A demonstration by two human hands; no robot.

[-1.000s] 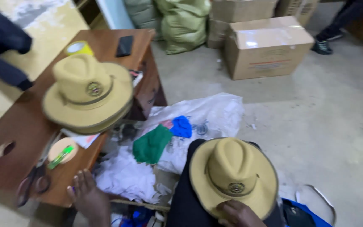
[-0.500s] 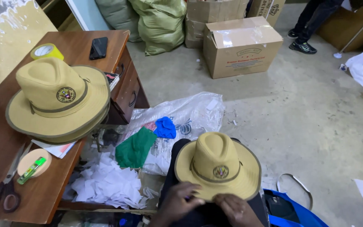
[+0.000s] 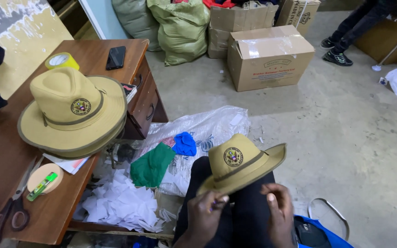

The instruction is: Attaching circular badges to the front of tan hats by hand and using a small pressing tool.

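From the head camera, looking down at the lap: the khaki hat (image 3: 241, 166) has come up off the knees and tipped. Half a second back it sat flat and level there, crown up, both hands under its near brim; now the crown leans away to the left and the far brim kicks up to the right, badge showing toward us. The left hand (image 3: 206, 216) pinches the near brim with its grip closed on the edge, something small and purplish between its fingertips that I cannot make out. The right hand (image 3: 279, 212) is closed on the brim just beside it, thumb on top. So the hat is being turned in the hands, brim edge brought toward the person, rather than merely resting.

The view has also swung, so the wooden surface (image 3: 5, 151) shows again on the left. A stack of matching hats (image 3: 72, 115) sits in its middle, unmoved. Toward the far edge lie a yellow tape roll (image 3: 61, 60) and a black phone (image 3: 116, 57); at the near corner, scissors (image 3: 10, 212) and a round disc with a green lighter (image 3: 42, 181) on it.

On the floor beside the surface lie white paper scraps (image 3: 120, 202), a green cloth (image 3: 151, 166) and a blue cloth (image 3: 184, 144) on a plastic sack. A cardboard box (image 3: 272, 57) stands beyond.
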